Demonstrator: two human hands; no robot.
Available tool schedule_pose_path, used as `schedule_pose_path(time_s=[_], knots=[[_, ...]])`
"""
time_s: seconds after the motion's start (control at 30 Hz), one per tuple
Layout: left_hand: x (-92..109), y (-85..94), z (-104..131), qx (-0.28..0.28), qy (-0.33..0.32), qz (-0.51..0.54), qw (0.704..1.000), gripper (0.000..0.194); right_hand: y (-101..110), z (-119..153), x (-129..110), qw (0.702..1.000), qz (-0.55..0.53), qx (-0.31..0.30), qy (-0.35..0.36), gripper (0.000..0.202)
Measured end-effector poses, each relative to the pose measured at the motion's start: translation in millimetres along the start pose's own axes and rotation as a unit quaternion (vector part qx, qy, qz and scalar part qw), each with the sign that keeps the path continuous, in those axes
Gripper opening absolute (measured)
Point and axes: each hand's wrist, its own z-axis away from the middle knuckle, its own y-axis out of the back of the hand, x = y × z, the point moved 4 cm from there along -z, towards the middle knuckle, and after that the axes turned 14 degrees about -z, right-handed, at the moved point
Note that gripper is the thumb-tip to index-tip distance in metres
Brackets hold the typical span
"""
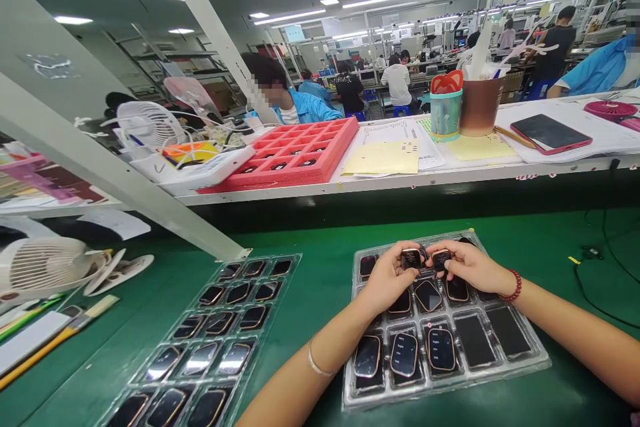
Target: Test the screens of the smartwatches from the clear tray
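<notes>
Above the back rows of a clear plastic tray [440, 390], my left hand [387, 280] pinches a smartwatch [411, 259] with a gold-coloured rim and small text on its dark screen. Close beside it, my right hand [467, 267] grips a second smartwatch [441, 260], its screen also dark with faint text. Several more watch faces lie in the tray's compartments under and in front of my hands. Two in the front row, one of them a watch with a lit list [441, 349], show white text. Front-right pockets show only dark lining [477, 340].
Left of my arms lies another clear tray [265, 340] full of watches. A white fan [45, 267] and a brush [95, 310] are at far left. On the shelf are a red foam tray [345, 137], papers, cups and a phone [550, 132]. Black cables [605, 307] run at right.
</notes>
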Motion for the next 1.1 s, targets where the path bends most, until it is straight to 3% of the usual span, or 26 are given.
schedule_pose_path(time_s=[0.17, 0.37, 0.57, 0.8, 1.1], knots=[[0.0, 0.9, -0.8, -0.004, -0.005, 0.008, 1.0, 0.027, -4.4, 0.6, -3.1, 0.999, -0.012, -0.027, 0.033, 0.043], [-0.4, -0.5, -0.3, -0.005, 0.002, -0.01, 1.0, 0.039, -0.3, -0.2, -0.6, 1.0, -0.007, -0.001, -0.006, 0.036], [0.2, -0.5, -0.7, -0.011, 0.0, -0.001, 1.0, 0.029, -5.2, 0.5, -3.7, 0.999, -0.027, -0.025, 0.028, 0.046], [-0.8, -2.5, -1.0, -0.015, 0.001, -0.01, 1.0, 0.039, -1.0, 0.6, -1.2, 1.0, 0.0, -0.007, -0.003, 0.035], [-0.3, -2.2, -0.6, -0.016, 0.005, -0.017, 1.0, 0.038, -4.2, 0.5, -1.2, 0.999, -0.019, -0.021, 0.033, 0.042]])
